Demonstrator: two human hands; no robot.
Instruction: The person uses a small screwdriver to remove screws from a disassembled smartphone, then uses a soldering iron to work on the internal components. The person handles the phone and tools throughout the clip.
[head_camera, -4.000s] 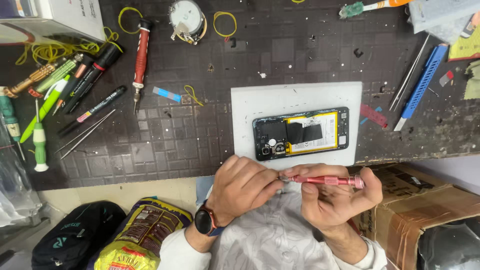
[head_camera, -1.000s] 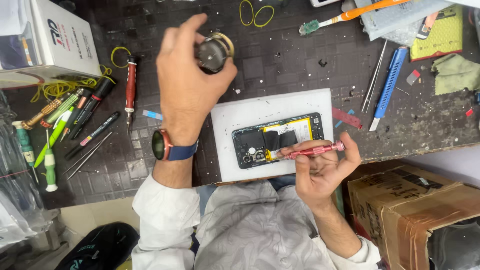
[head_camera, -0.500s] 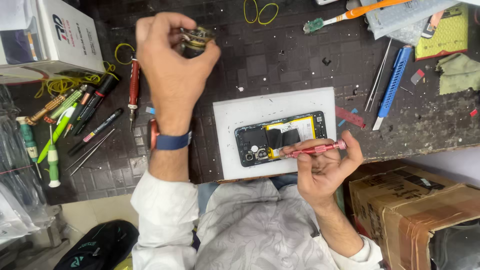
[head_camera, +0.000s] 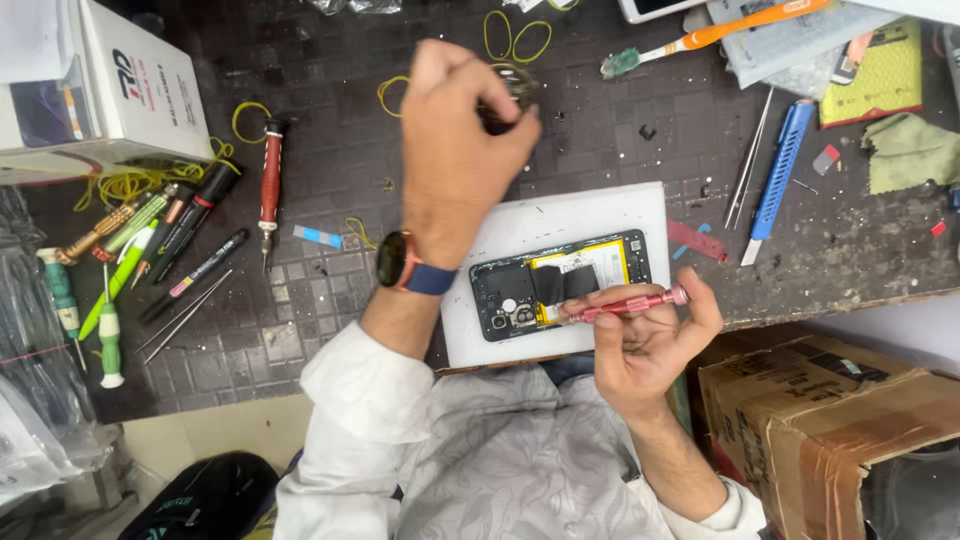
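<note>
An opened phone (head_camera: 560, 283) with its back cover off lies on a white mat (head_camera: 560, 215), showing a yellow-edged battery and black boards. My right hand (head_camera: 650, 335) holds a red screwdriver (head_camera: 625, 305) level over the phone's near edge. My left hand (head_camera: 455, 150), with a watch on the wrist, reaches up the black cutting mat and closes on a small round metal container (head_camera: 510, 90), mostly hidden by my fingers.
Several screwdrivers and pens (head_camera: 150, 250) lie at left beside a white box (head_camera: 100, 90). A red screwdriver (head_camera: 270, 185), yellow rubber bands (head_camera: 515, 35), a blue tool (head_camera: 775, 180), tweezers (head_camera: 748, 160) and an orange-handled brush (head_camera: 710, 35) lie around. A cardboard box (head_camera: 830, 420) stands at lower right.
My left hand left the screwdriver, reached up the mat and took the round container, shifting it about there. My right hand moved the red screwdriver over the phone.
</note>
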